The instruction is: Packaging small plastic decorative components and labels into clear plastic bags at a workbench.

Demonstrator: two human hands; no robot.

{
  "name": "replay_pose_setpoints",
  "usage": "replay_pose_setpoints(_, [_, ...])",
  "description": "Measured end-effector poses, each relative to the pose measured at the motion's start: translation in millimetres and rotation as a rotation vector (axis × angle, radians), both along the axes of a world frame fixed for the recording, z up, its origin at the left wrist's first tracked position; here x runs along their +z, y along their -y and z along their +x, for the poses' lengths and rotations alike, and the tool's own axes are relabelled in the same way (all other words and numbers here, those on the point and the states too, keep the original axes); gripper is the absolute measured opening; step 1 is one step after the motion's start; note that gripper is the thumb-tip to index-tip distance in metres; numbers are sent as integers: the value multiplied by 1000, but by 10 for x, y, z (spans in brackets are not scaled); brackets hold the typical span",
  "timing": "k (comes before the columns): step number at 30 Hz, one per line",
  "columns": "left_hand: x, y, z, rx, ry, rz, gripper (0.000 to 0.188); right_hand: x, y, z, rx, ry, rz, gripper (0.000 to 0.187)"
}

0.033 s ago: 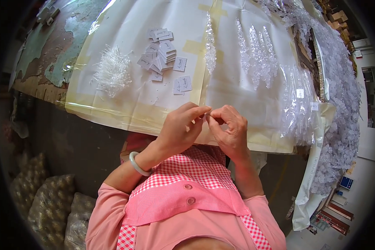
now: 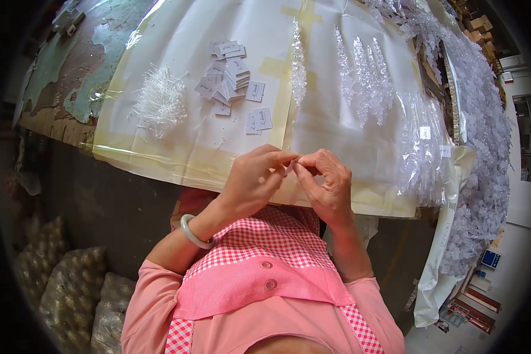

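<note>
Above the table's near edge my left hand [image 2: 255,179] and my right hand [image 2: 327,184] meet fingertip to fingertip. Both are closed in a pinch. Whatever they pinch is too small and too covered by the fingers to name. Beyond them, small printed cards [image 2: 223,82] are heaped on the covered tabletop, and a pair of cards [image 2: 259,120] lies nearest my left hand. Further left is a bundle of thin white plastic strands [image 2: 159,103]. One clear icicle-shaped ornament [image 2: 298,71] lies straight ahead, with several more icicle ornaments [image 2: 364,79] to its right.
Clear-bagged pieces with small labels [image 2: 422,156] are stacked at the table's right edge. Past them lies a large mass of clear plastic pieces [image 2: 478,147]. A worn, peeling surface [image 2: 82,71] adjoins at far left. Filled sacks [image 2: 71,289] stand on the floor at lower left.
Both hands stay together over the same spot, with only a very slight shift of the fingers and left wrist. Nothing on the table has moved.
</note>
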State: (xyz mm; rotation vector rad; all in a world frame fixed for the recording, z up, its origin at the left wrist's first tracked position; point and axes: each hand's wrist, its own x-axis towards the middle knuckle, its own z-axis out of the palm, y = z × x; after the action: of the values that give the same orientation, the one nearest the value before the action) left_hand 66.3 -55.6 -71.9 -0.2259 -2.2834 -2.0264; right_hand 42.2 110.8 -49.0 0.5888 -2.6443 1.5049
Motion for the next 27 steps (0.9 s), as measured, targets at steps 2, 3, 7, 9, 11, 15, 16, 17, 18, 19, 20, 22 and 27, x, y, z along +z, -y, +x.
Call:
replay_pose_setpoints(2, [-30,115,-30,-121,255,350,17,19,-18,1,29,-9,-26,6])
replay_pose_setpoints(3, [-13,122,-28,-120,254,347,17,26,-24,2,56,-17,-50,5])
replay_pose_setpoints(7, [6,107,-25,-88,180,-33,16,-49,-59,7,72,-63,-31,6])
replay_pose_setpoints(9, [12,93,-30,-85,37,-152,15,-53,-86,10,78,-126,72,8])
replay_pose_setpoints(11, [45,82,-70,-122,-249,-363,12,-63,-111,16,77,-138,88,9])
replay_pose_setpoints(15, [76,66,-69,-136,-198,-334,11,-98,-115,43,30,-81,-76,11])
replay_pose_setpoints(16, [88,61,-71,-95,-169,-291,12,-95,-105,58,13,-48,-114,10])
replay_pose_setpoints(17, [90,60,-73,-55,-137,-248,13,-97,-109,57,-11,-53,-111,10])
replay_pose_setpoints(18, [46,66,-78,-79,-173,-257,11,-105,-118,43,8,-54,-94,10])
replay_pose_setpoints(19, [61,72,-88,-92,-174,-258,11,-115,-126,32,36,-53,-80,9])
replay_pose_setpoints(20, [93,79,-98,-116,92,-78,9,-112,-150,32,43,4,-96,8])
replay_pose_setpoints(22, [104,119,-220,-84,406,26,11,-86,-230,51,-15,30,-137,8])
replay_pose_setpoints(27, [71,174,-587,27,407,-139,19,-75,-342,50,-87,68,-194,7])
